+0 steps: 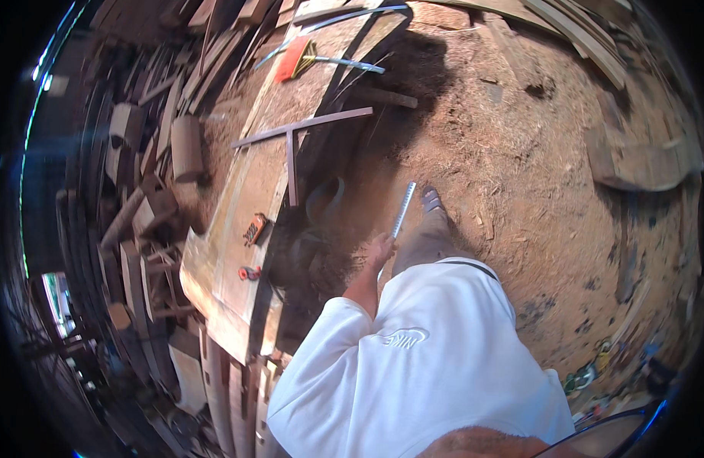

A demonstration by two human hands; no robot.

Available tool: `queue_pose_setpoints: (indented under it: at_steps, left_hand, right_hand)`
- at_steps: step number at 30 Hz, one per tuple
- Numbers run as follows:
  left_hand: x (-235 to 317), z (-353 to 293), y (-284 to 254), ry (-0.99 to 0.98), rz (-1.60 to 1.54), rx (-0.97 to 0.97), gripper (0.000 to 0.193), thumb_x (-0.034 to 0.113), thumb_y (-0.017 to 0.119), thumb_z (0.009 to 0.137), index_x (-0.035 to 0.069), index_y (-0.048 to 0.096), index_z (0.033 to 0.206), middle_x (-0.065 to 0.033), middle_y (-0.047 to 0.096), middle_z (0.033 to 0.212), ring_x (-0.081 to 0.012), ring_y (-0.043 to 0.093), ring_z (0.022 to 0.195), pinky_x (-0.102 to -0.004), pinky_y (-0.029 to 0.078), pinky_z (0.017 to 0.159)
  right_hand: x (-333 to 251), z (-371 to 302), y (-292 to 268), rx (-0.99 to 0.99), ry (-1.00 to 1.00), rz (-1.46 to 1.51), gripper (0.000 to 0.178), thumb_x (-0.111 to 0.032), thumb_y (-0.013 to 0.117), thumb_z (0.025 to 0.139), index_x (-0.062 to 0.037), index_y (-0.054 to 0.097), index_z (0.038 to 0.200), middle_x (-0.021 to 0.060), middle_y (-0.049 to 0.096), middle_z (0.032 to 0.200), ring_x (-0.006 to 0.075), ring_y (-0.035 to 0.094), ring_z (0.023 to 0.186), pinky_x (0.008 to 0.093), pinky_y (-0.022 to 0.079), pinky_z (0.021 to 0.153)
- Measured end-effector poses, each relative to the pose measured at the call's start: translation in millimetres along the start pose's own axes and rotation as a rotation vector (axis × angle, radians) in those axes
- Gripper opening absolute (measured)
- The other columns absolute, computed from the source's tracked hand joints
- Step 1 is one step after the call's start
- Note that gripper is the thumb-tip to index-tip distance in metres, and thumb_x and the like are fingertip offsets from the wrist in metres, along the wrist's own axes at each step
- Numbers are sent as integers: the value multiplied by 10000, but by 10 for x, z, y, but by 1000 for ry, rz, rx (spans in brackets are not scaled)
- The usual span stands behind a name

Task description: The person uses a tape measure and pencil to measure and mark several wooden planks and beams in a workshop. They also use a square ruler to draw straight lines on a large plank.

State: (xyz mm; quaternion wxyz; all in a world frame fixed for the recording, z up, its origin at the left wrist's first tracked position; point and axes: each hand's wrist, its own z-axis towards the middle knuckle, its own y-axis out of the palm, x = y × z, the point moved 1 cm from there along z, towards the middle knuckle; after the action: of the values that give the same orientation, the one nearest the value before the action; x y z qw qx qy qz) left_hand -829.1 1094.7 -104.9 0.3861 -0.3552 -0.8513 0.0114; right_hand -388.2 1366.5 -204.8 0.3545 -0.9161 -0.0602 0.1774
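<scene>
My left hand [380, 249] is closed around a pale metal ruler [405, 208] with marks along its length. It is held beside my leg, with most of the ruler reaching forward past the fingers. The wooden workbench [253, 179] stands to the left of this hand. My right hand does not show. Lying on the bench are a brown T-shaped piece [292, 141], a small orange-and-black tool [255, 229] and a small red-and-black item [250, 272] whose kind is unclear.
An orange-and-yellow object [294, 61] and a bluish metal strip [352, 64] lie at the bench's far end. Wood offcuts [187, 149] crowd the left side. Shavings cover the dirt floor [512, 153]. A large wooden slab [646, 162] lies at the right, with planks [577, 38] beyond.
</scene>
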Motion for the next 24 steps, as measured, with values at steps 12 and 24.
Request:
queue_pose_setpoints:
  at_steps: [12,24]
  left_hand:
    - [360,523,-175,-19,-249,76,202,220,547,1020,39,594,942,-86,645,782,-173,623,636,-352,517,558]
    - [1327,1816,123,648,821,-146,277,294,663,884,40,749,816,-216,725,831,-443,711,842,-549,565,774]
  right_hand:
    - [-2760,1713,-2893,170,-91,423,365,-361,686,983,1,733,969,92,714,809,198,657,650,393,533,596]
    - [-2115,1740,-2393,235,-259,332,578,-521,648,929,6,741,1148,280,731,1077,452,706,1033,516,553,917]
